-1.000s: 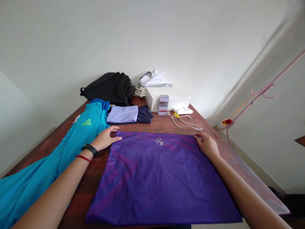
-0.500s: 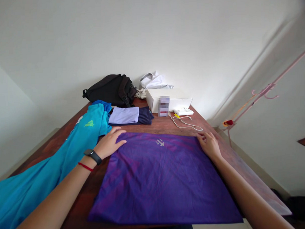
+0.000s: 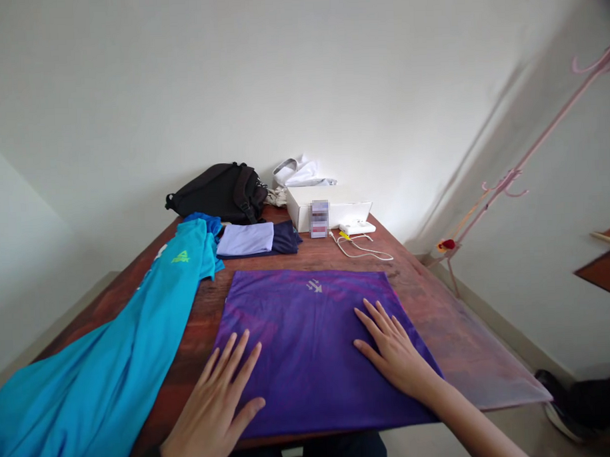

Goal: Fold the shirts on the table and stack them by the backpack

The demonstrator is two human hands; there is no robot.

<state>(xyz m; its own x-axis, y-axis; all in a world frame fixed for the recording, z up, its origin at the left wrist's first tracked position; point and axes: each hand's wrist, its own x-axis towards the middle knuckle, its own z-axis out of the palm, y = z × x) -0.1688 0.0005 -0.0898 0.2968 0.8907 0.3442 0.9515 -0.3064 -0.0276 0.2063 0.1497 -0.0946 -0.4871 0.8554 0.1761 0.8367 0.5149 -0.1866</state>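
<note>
A purple garment (image 3: 309, 348) with a small grey arrow logo near its far edge lies spread in a rough rectangle at the table's near side. My left hand (image 3: 218, 391) is over its left edge, fingers spread, nothing held. On the right part of the cloth my right hand (image 3: 389, 342) rests palm down with its fingers apart. To the left, a bright blue garment (image 3: 153, 320) with a yellow-green logo lies loosely along the table and over its near edge.
Beyond the purple cloth are a folded lilac cloth (image 3: 245, 238) and a dark navy cloth (image 3: 284, 237). A black backpack (image 3: 218, 191), a white box (image 3: 334, 204) and a white cable (image 3: 366, 253) sit farther back on the wooden table (image 3: 469, 356). A pink rack (image 3: 536, 137) stands at right.
Both hands have left the far corners of the purple garment and come nearer me, fingers now spread over it. The right hand has also moved inward. The view has shifted slightly.
</note>
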